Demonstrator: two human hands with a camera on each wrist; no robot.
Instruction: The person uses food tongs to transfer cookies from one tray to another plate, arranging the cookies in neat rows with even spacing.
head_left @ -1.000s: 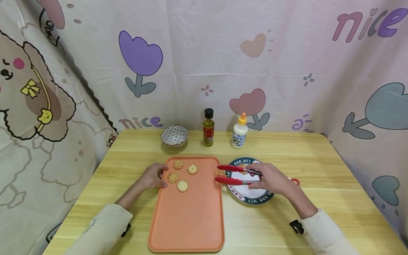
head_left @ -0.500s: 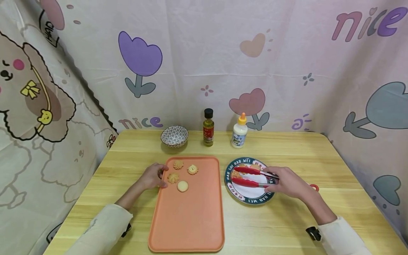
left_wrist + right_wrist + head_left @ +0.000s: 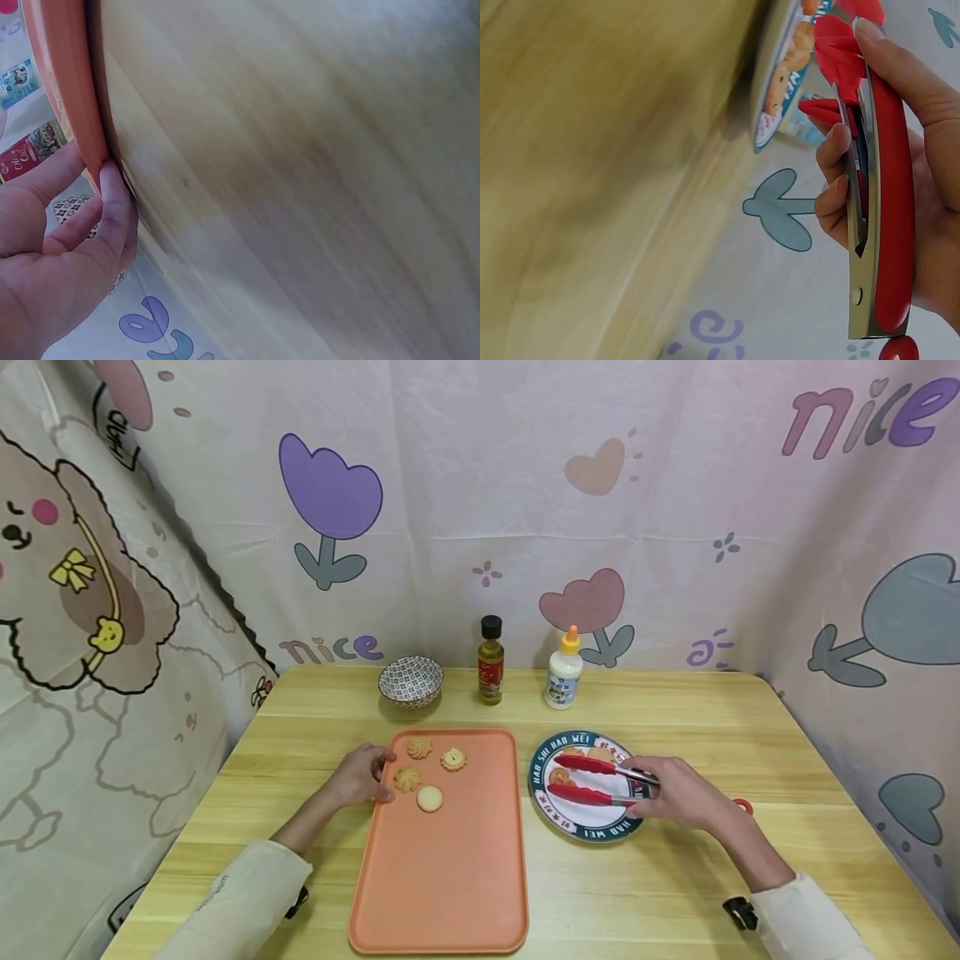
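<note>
My left hand (image 3: 362, 775) pinches the left rim of an orange tray (image 3: 442, 877), thumb on top and fingers against the underside in the left wrist view. Several cookies lie in the tray's far half, among them a plain round cookie (image 3: 430, 798). My right hand (image 3: 678, 791) grips red-tipped tongs (image 3: 889, 202) around their handles. Over the round plate (image 3: 588, 832), the tongs' two red tips stand apart. A ring-like cookie (image 3: 560, 776) shows between them; I cannot tell whether they squeeze it. More cookies (image 3: 798, 46) are on the plate, partly hidden by the tongs.
Behind the tray stand a patterned bowl (image 3: 411, 682), an oil bottle (image 3: 491, 664) with a black cap and a white bottle (image 3: 562, 680) with a yellow nozzle. The wooden table (image 3: 675, 893) ends at a patterned cloth backdrop (image 3: 465, 485).
My right hand and the tongs have moved right, from the gap between tray and plate to over the plate. The cookie at the tips shifted right too. My left hand and tray stayed still.
</note>
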